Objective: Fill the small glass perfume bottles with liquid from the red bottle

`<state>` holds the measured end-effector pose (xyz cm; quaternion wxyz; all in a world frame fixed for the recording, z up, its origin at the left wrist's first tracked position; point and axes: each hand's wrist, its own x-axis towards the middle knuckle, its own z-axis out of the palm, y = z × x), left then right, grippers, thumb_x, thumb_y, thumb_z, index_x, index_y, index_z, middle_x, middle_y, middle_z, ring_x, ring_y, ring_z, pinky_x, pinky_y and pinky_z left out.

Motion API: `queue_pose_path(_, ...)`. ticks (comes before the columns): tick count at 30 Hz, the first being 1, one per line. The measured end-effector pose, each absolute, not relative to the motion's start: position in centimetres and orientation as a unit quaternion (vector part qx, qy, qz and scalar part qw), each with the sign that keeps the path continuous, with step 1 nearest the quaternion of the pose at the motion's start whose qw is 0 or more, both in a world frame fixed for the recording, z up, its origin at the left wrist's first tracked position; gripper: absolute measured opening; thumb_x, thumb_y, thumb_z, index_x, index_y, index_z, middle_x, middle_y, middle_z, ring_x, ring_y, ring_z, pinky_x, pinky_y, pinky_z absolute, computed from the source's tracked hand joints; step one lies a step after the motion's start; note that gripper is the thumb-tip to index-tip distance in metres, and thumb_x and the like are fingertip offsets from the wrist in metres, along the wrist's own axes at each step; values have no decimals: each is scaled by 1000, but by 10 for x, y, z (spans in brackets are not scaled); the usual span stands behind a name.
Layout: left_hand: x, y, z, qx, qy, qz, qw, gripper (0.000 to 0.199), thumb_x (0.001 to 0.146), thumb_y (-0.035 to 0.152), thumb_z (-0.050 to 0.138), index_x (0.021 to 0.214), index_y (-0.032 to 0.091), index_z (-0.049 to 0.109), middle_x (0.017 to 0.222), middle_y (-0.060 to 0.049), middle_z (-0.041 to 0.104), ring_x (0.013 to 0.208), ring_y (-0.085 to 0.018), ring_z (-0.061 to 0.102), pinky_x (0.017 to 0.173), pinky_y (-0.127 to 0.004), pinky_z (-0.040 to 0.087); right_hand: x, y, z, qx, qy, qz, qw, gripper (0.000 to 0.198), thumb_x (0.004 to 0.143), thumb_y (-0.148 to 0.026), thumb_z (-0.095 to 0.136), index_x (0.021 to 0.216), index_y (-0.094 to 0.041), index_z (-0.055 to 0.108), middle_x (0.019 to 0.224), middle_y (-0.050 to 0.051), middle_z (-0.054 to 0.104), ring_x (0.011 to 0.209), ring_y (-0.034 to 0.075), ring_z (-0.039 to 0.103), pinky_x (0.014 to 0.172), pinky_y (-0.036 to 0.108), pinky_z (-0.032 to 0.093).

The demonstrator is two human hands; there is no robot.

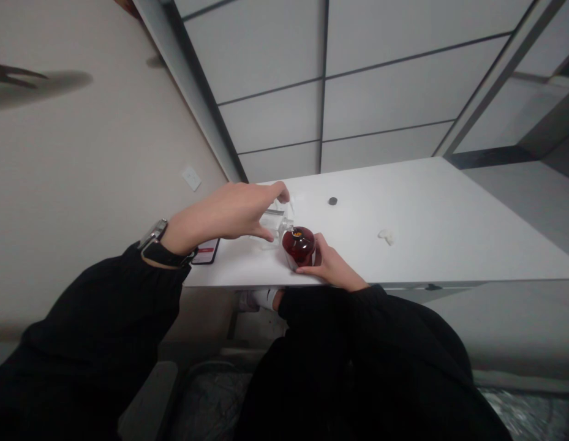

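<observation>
Left hand [233,214] fingers pinch a clear bottle [271,228] tilted over the red jar [299,246], gripped by right hand [330,264] near the desk [426,226] edge at 6 o'clock; misalignment could spill.

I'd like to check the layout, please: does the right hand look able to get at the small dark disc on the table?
Probably yes: the right hand now steadies the red bottle, but bare table lies between it and the dark disc.

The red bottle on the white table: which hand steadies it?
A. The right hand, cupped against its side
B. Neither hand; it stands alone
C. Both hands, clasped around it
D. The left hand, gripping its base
A: the right hand cups the red bottle, while the left hand holds a clear container tipped at its mouth.
</observation>
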<state>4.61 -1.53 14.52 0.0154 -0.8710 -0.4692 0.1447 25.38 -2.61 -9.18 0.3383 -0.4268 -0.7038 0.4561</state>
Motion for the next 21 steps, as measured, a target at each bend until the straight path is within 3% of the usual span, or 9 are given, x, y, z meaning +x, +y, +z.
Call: queue_pose_path(21,51,-17,146,-873,-464,147,21,70,88,50,75,147,26,47,139,-10,70,118,-31,70,88,-33,48,253,-26,-90,-428,-704,457,335,68,72,-49,89,121,-23,48,108,6,70,101,32,67,86,42,51)
